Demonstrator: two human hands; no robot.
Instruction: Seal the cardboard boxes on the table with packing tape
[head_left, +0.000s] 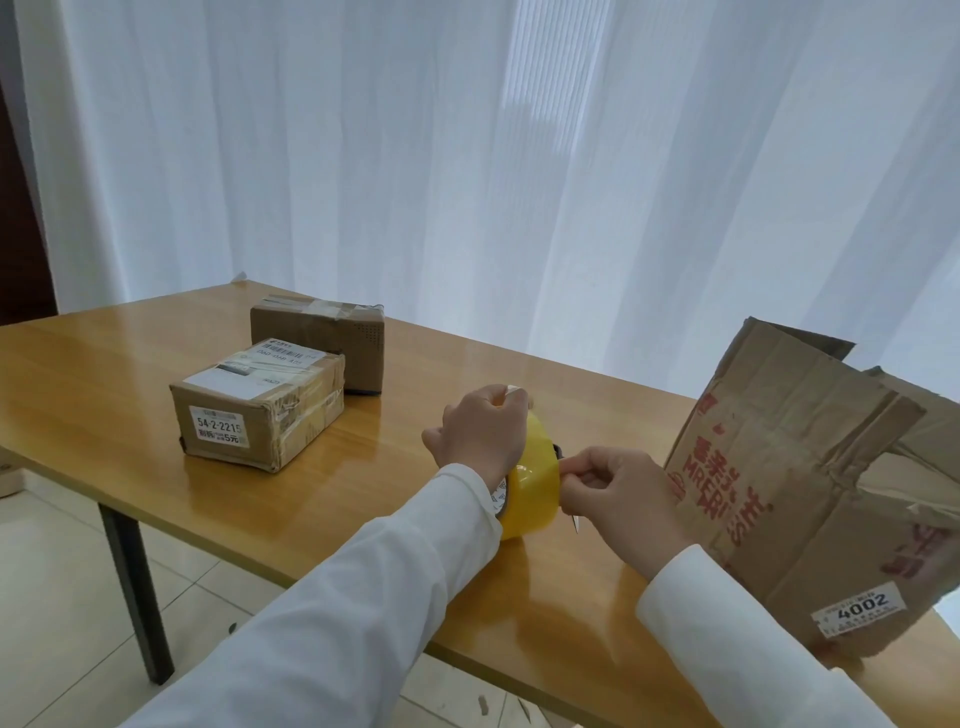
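Yellow, glossy packing tape roll (532, 480) stands on edge above the wooden bench (104, 384), gripped by the left hand (480, 431). The right hand (610, 499) pinches its loose end. A creased open box (810, 499) stands right (two taped boxes (260, 410) sit far left).

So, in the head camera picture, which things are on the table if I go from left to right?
Box with the 54-2-2215 label → left hand → yellow tape roll → right hand → large open box.
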